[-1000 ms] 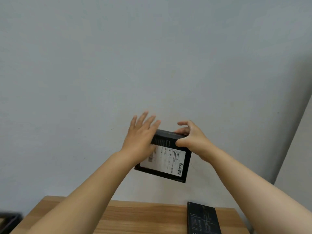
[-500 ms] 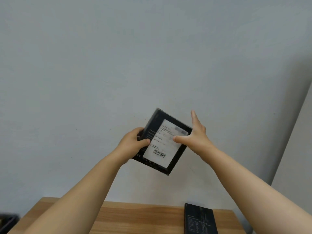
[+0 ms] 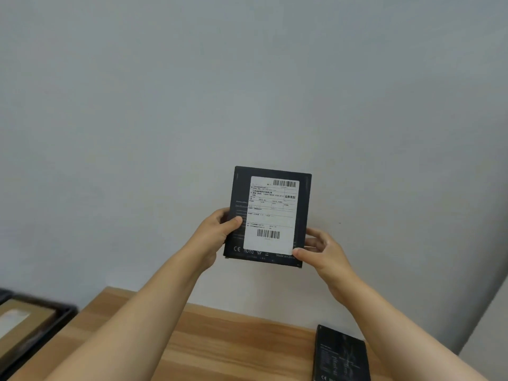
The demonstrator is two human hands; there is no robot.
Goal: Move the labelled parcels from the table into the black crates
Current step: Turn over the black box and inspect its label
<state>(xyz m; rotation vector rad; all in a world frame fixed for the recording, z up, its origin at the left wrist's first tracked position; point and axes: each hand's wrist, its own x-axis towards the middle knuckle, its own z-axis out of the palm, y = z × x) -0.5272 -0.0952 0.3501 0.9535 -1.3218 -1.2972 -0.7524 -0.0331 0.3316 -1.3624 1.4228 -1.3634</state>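
I hold a flat black parcel (image 3: 269, 215) upright in front of the wall, its white shipping label with two barcodes facing me. My left hand (image 3: 217, 232) grips its left edge, thumb on the front. My right hand (image 3: 321, 250) pinches the lower right corner, thumb on the front and fingers behind. A second black parcel (image 3: 341, 354) lies flat on the wooden table (image 3: 220, 347) at the lower right. A black crate (image 3: 59, 316) shows at the lower left edge.
Inside the crate lies a brown cardboard box (image 3: 24, 323) with a pale label. A plain grey-blue wall fills the view behind the table. A lighter wall panel or corner (image 3: 492, 336) stands at the far right.
The parcel has turned from tilted to upright with the label square to me. My right hand moved from its right edge down to the lower right corner. The view shifted, bringing the crate into sight.
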